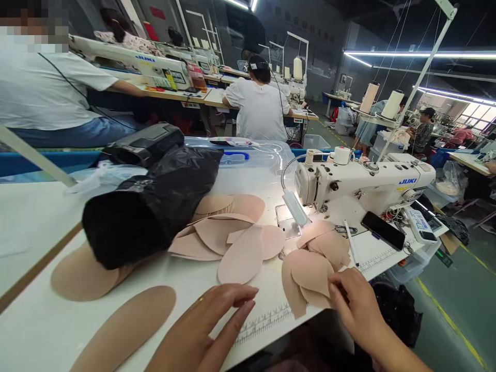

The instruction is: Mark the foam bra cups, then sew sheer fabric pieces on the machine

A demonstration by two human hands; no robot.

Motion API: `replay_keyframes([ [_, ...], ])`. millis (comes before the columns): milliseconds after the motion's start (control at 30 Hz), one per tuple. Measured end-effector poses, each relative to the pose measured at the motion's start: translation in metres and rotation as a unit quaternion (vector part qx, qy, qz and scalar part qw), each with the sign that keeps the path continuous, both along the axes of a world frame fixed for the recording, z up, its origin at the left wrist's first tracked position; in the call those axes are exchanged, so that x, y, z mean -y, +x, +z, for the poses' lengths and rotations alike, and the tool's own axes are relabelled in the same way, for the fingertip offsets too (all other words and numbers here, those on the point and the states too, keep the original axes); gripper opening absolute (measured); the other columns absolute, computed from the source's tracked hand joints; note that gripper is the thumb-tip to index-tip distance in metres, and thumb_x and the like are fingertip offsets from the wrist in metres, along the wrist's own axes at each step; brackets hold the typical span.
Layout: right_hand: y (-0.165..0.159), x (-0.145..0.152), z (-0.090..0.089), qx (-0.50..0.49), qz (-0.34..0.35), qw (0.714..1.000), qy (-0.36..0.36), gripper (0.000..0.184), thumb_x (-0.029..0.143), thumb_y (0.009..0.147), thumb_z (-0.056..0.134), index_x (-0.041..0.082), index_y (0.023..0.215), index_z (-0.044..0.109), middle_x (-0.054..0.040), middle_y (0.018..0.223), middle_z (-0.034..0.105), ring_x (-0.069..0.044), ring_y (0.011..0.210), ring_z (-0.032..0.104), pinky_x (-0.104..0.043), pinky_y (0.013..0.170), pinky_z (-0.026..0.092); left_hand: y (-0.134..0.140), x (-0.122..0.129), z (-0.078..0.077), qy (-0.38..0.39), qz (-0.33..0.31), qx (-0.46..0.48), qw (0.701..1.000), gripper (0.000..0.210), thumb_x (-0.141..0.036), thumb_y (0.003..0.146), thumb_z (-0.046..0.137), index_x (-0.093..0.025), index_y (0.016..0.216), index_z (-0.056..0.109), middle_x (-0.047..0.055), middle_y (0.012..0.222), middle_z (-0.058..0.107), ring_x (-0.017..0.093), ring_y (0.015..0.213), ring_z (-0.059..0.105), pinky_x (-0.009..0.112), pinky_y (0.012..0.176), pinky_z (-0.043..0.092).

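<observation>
My left hand (209,323) hovers over the front of the white table, thumb and fingers apart with nothing between them. Just beyond its fingertips lies a pale beige oval pad (242,256), part of a loose pile of curved beige pads (217,232). To the right, my right hand (358,307) pinches the edge of a beige pad at the near side of a second pile (312,271); its fingers partly hide the grip. A longer beige pad (127,325) rests left of my left hand. Another beige pad (83,274) sits partly beneath a black plastic bag (155,206).
A white JUKI sewing machine (364,181) with a lit lamp (295,206) stands behind the piles. A phone (383,230), white pen (352,240) and small snips (346,229) lie to the right. Behind are a clear plastic box (248,173) and several people at other machines.
</observation>
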State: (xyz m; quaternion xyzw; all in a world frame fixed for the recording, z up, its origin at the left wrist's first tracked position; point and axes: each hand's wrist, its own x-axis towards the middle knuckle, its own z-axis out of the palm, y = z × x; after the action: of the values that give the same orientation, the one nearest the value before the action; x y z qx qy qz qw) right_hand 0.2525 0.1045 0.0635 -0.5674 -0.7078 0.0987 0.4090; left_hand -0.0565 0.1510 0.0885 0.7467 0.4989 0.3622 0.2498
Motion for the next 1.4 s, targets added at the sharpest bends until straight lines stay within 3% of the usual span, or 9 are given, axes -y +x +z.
replay_keyframes([
  [133, 0.001, 0.012, -0.004, 0.067, -0.003, 0.997, 0.042, 0.018, 0.027, 0.104, 0.06, 0.023, 0.12, 0.069, -0.0134, 0.12, 0.065, -0.03, 0.107, 0.067, -0.046, 0.089, 0.06, 0.009, 0.002, -0.014, 0.05, -0.05, -0.033, 0.997, 0.018, -0.046, 0.099, 0.066, -0.034, 0.108, 0.076, 0.001, 0.105, 0.079, 0.022, 0.096, 0.078, 0.024, 0.086, 0.064],
  [267, 0.004, 0.015, -0.001, 0.066, 0.035, 0.997, 0.004, 0.042, 0.033, 0.101, 0.068, 0.026, 0.141, 0.058, -0.014, 0.13, 0.061, -0.031, 0.115, 0.066, -0.047, 0.094, 0.062, 0.037, 0.015, -0.02, 0.022, -0.048, -0.016, 0.998, 0.017, -0.045, 0.102, 0.061, -0.033, 0.108, 0.073, -0.001, 0.095, 0.079, 0.019, 0.083, 0.076, 0.025, 0.075, 0.062],
  [467, -0.004, 0.004, -0.007, 0.078, 0.038, 0.996, 0.008, 0.04, 0.018, 0.103, 0.059, 0.026, 0.143, 0.056, -0.0119, 0.119, 0.067, -0.029, 0.105, 0.067, -0.047, 0.089, 0.062, 0.1, 0.017, -0.017, -0.051, 0.017, -0.029, 0.998, 0.018, -0.044, 0.092, 0.064, -0.028, 0.1, 0.069, 0.0, 0.084, 0.077, 0.026, 0.072, 0.07, 0.04, 0.07, 0.058],
  [633, -0.011, 0.001, -0.008, 0.06, 0.019, 0.997, 0.052, 0.037, 0.015, 0.106, 0.053, 0.025, 0.141, 0.058, -0.0117, 0.116, 0.068, -0.028, 0.104, 0.068, -0.046, 0.087, 0.063, 0.112, 0.008, -0.017, -0.118, 0.043, 0.116, 0.985, 0.016, -0.042, 0.091, 0.062, -0.027, 0.092, 0.063, -0.001, 0.082, 0.069, 0.022, 0.076, 0.067, 0.036, 0.074, 0.057],
  [867, -0.029, -0.017, -0.008, 0.045, 0.076, 0.99, 0.111, 0.049, 0.024, 0.107, 0.056, 0.024, 0.155, 0.049, -0.0163, 0.145, 0.059, -0.032, 0.137, 0.059, -0.049, 0.107, 0.06, 0.107, -0.005, -0.002, -0.279, 0.013, 0.379, 0.882, 0.026, -0.048, 0.09, 0.064, -0.025, 0.094, 0.052, -0.001, 0.091, 0.06, 0.016, 0.079, 0.065, 0.028, 0.071, 0.058],
  [1000, -0.039, -0.032, -0.021, 0.071, 0.079, 0.98, 0.171, 0.054, 0.009, 0.103, 0.048, 0.025, 0.154, 0.053, -0.016, 0.141, 0.062, -0.031, 0.131, 0.063, -0.05, 0.103, 0.06, 0.091, -0.012, -0.004, -0.221, 0.045, 0.328, 0.917, 0.028, -0.046, 0.091, 0.065, -0.023, 0.106, 0.062, 0.006, 0.102, 0.068, 0.023, 0.091, 0.071, 0.041, 0.086, 0.062],
  [1100, -0.039, -0.04, -0.028, 0.099, 0.111, 0.971, 0.187, 0.047, 0.009, 0.098, 0.051, 0.023, 0.142, 0.061, -0.0156, 0.132, 0.067, -0.033, 0.119, 0.067, -0.051, 0.095, 0.062, 0.056, -0.017, -0.009, -0.058, 0.098, 0.182, 0.977, 0.037, -0.033, 0.088, 0.067, -0.025, 0.125, 0.069, 0.013, 0.127, 0.069, 0.033, 0.121, 0.066, 0.055, 0.107, 0.053],
  [1233, -0.035, -0.041, -0.027, 0.103, 0.143, 0.967, 0.185, 0.037, 0.025, 0.098, 0.062, 0.022, 0.134, 0.062, -0.0169, 0.131, 0.067, -0.035, 0.115, 0.068, -0.051, 0.089, 0.063, 0.008, -0.028, -0.016, 0.093, 0.101, -0.072, 0.988, 0.036, -0.017, 0.085, 0.055, -0.025, 0.113, 0.076, 0.016, 0.137, 0.072, 0.045, 0.136, 0.058, 0.073, 0.109, 0.043],
  [1400, -0.036, -0.042, -0.005, 0.076, 0.141, 0.972, 0.173, 0.033, 0.02, 0.101, 0.057, 0.022, 0.134, 0.06, -0.0167, 0.127, 0.069, -0.034, 0.116, 0.068, -0.05, 0.091, 0.062, -0.018, -0.029, 0.0, 0.073, 0.083, -0.118, 0.987, 0.028, -0.031, 0.103, 0.044, -0.027, 0.104, 0.072, 0.007, 0.106, 0.083, 0.031, 0.102, 0.078, 0.05, 0.092, 0.061],
])
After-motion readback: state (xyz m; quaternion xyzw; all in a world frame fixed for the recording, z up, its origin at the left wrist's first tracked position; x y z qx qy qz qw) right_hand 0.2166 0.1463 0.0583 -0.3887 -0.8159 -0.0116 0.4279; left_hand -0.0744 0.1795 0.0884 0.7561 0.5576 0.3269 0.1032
